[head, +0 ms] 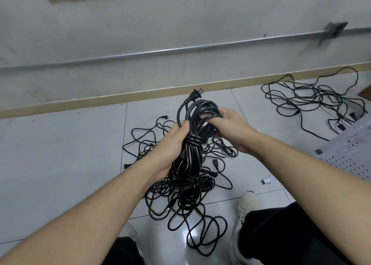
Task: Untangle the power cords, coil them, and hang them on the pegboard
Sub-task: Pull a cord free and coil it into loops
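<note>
Coiled black power cord, wrapped round its own middle, is held above the tiled floor. Left hand grips the bundle's waist, fingers curled round it; right hand hooks its fingers through the upper loops. Its plug sticks up. A tangled cord pile lies below, a second tangle near the wall, and the pegboard lies at the floor's right edge.

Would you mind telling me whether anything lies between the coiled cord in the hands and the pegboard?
Nothing visible does. Both hands, left hand and right hand, hold the coiled cord; the pegboard lies to the right, with only bare floor tile between them.
</note>
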Demonstrator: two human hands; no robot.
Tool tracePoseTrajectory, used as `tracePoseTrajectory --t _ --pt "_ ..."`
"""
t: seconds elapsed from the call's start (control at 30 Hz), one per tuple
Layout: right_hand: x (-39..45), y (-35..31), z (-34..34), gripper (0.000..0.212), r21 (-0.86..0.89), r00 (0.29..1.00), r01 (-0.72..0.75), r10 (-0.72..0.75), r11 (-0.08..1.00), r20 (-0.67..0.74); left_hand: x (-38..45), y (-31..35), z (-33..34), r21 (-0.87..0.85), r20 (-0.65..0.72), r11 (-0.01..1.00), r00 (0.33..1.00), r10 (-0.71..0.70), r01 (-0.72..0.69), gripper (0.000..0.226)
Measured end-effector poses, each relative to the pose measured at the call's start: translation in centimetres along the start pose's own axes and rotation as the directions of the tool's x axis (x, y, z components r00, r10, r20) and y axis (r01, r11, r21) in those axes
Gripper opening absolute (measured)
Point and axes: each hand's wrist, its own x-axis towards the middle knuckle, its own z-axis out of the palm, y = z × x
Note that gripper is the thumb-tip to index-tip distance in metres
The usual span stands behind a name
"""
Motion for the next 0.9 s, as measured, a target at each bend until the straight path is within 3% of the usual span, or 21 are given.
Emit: tracePoseTrajectory --t 0.27,0.4,0.53,0.7,0.9 --pt "0.4 0.2 0.3 0.033 -0.080 0.998 -0.040 0.036 0.996 -0.047 0.2 -0.6 0.9 -0.074 -0.124 0.997 0.992 -0.012 0.003 0.026" --pt "0.3 -0.1 0.2 0.038 -0.053 0.993 -0.044 0.038 0.998 -0.112 0.5 -0.6 0.8 -0.066 -0.112 0.998 0.994 -0.002 -0.005 0.024" --pt "0.4 -0.3 -0.3 0.031 -0.253 0.977 -0.012 -0.042 0.967 -0.207 0.5 -0.3 0.5 -0.091 -0.052 0.996 0.999 -0.008 0.003 0.021" --pt "0.0 -0.5 -0.8 0.029 -0.138 0.993 -0.053 0.038 0.989 -0.115 0.2 0.1 0.1 -0.034 0.032 0.999 0.999 -0.004 0.005 0.016" --pt "0.2 -0.2 -0.3 0.032 -0.121 0.991 -0.072 0.058 0.990 -0.120 -0.1 0.0 0.2 0.001 0.039 1.000 0.999 0.014 -0.014 0.022"
